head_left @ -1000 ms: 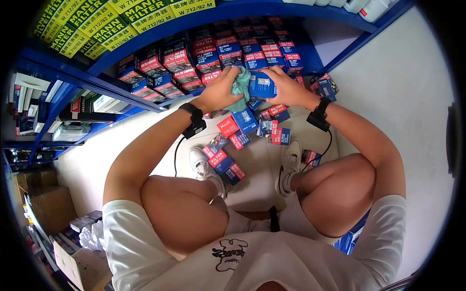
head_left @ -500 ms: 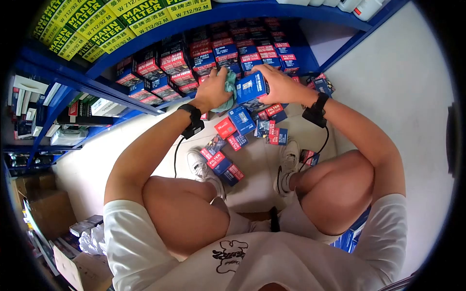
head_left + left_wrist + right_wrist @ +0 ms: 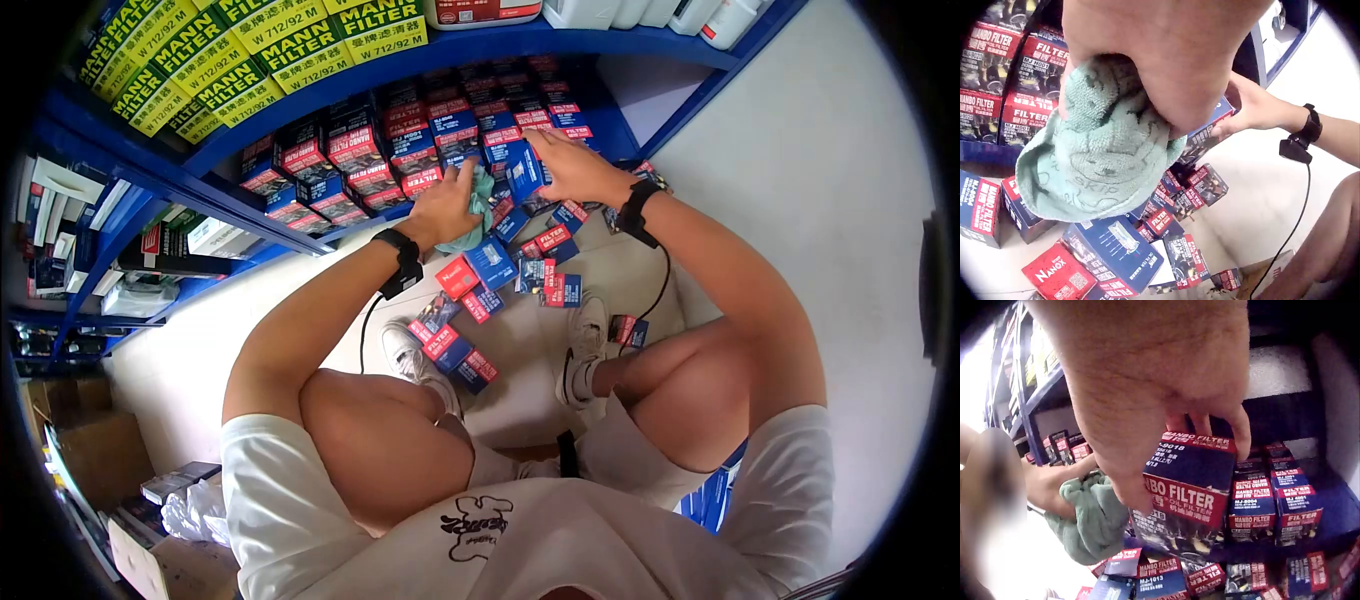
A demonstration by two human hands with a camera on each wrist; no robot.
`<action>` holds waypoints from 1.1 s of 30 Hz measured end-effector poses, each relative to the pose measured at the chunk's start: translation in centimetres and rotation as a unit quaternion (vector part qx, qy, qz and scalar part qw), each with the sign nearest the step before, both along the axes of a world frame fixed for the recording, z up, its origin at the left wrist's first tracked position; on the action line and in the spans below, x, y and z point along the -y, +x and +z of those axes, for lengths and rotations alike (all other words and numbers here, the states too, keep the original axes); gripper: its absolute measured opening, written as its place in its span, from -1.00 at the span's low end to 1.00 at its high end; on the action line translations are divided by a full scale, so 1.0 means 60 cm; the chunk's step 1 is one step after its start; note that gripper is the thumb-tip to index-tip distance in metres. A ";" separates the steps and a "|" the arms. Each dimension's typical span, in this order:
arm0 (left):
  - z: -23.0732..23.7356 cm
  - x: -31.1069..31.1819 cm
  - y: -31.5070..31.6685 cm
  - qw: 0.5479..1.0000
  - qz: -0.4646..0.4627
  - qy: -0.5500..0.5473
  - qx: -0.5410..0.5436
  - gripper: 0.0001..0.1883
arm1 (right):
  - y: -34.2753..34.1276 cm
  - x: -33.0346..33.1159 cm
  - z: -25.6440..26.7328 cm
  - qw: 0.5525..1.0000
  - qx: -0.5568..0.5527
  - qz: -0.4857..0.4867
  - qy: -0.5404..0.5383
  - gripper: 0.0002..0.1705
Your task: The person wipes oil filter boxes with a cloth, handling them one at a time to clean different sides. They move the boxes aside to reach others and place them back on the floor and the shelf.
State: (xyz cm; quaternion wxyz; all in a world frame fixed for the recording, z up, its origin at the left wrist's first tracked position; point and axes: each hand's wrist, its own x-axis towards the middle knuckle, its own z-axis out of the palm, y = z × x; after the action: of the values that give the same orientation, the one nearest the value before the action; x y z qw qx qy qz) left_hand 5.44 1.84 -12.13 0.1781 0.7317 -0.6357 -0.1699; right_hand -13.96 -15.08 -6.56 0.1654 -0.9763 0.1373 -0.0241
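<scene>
A pale green towel [image 3: 1104,150] is bunched in my left hand [image 3: 443,210], its loose edge hanging below the palm in the left wrist view. My right hand [image 3: 580,170] grips a blue and red oil filter box [image 3: 1185,494], thumb on one side and fingers on the other. That box is held at the front of the lower shelf, just right of the towel in the head view. Rows of similar filter boxes [image 3: 355,150] fill the shelf behind both hands. Below the hands, a blue box [image 3: 490,262] and a red box [image 3: 456,277] lie on the floor.
Several more filter boxes [image 3: 445,343] lie scattered between my shoes [image 3: 405,350]. The blue shelf edge [image 3: 480,52] runs above the hands, with yellow-green filter boxes [image 3: 300,45] and white bottles [image 3: 580,12] on it. Cardboard boxes [image 3: 110,450] stand at the left.
The filter box has come away from the towel and turned in my right hand, now held against the shelf front. My left hand has drawn left and slightly down, still holding the towel.
</scene>
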 end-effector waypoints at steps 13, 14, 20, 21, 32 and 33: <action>-0.019 0.026 -0.018 0.986 -0.113 0.061 0.105 -0.17 | 0.042 -0.004 -0.071 0.991 0.107 -0.011 -0.084 -0.10; -0.022 0.027 -0.016 0.986 -0.114 0.059 0.105 -0.17 | 0.045 -0.004 -0.076 0.989 0.121 -0.008 -0.082 -0.10; -0.006 0.029 -0.016 0.987 -0.114 0.078 0.086 -0.17 | 0.043 0.010 -0.096 0.979 0.196 -0.056 -0.027 -0.04; -0.007 0.029 -0.015 0.988 -0.117 0.068 0.078 -0.17 | 0.043 0.009 -0.098 0.972 0.218 -0.078 -0.024 -0.01; -0.006 0.038 -0.023 0.990 -0.114 0.041 0.066 -0.16 | 0.030 0.009 -0.117 0.949 0.241 -0.176 0.105 0.20; -0.007 0.038 -0.024 0.990 -0.113 0.038 0.070 -0.17 | 0.028 0.008 -0.122 0.943 0.235 -0.196 0.132 0.12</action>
State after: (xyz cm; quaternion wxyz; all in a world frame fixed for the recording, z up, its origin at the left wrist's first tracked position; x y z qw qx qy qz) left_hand 3.99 -0.46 -12.55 0.0848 0.6718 -0.7180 -0.1614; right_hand -12.29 -15.57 -13.91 0.3121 -0.8661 0.2857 -0.2663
